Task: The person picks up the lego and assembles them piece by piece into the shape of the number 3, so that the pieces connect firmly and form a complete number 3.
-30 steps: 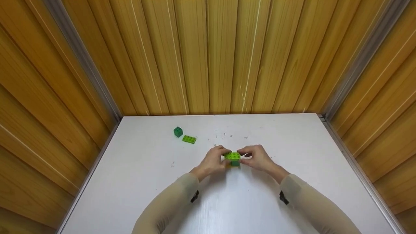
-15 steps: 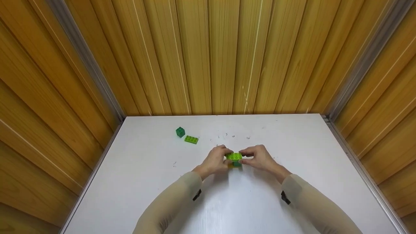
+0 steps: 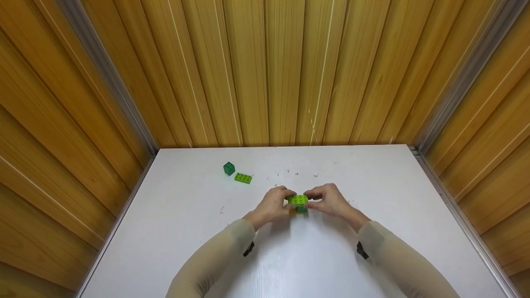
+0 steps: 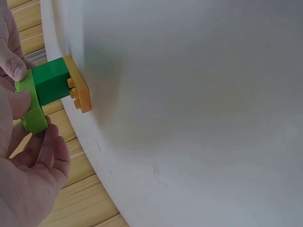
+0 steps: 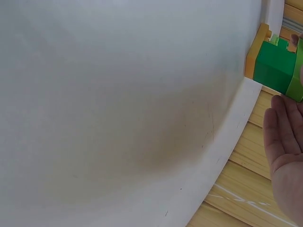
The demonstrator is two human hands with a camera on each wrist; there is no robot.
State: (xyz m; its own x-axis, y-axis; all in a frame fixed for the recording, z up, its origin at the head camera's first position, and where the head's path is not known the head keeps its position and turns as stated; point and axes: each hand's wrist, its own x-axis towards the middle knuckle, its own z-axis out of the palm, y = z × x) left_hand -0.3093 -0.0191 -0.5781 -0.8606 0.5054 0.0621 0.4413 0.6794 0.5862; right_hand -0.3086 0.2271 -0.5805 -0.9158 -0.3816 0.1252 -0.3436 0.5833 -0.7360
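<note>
A small stack of toy building bricks stands on the table in front of me. Its base is a thin orange brick [image 4: 79, 85], with a taller dark green block [image 4: 51, 80] above it. On top lies a light green studded brick [image 3: 298, 199], which overhangs the block on the left. My left hand [image 3: 273, 203] pinches the light green brick's left end between thumb and fingers. From the other side, my right hand [image 3: 329, 201] pinches its right end. In the right wrist view, the dark green block [image 5: 274, 68] meets the light green brick [image 5: 294, 85].
Farther back on the left of the white table [image 3: 186, 207] lie a dark green block [image 3: 229, 168] and a flat light green brick [image 3: 243, 178], close together. Dark specks mark the tabletop. Wood-patterned panels [image 3: 281, 74] rise behind the table and along both sides.
</note>
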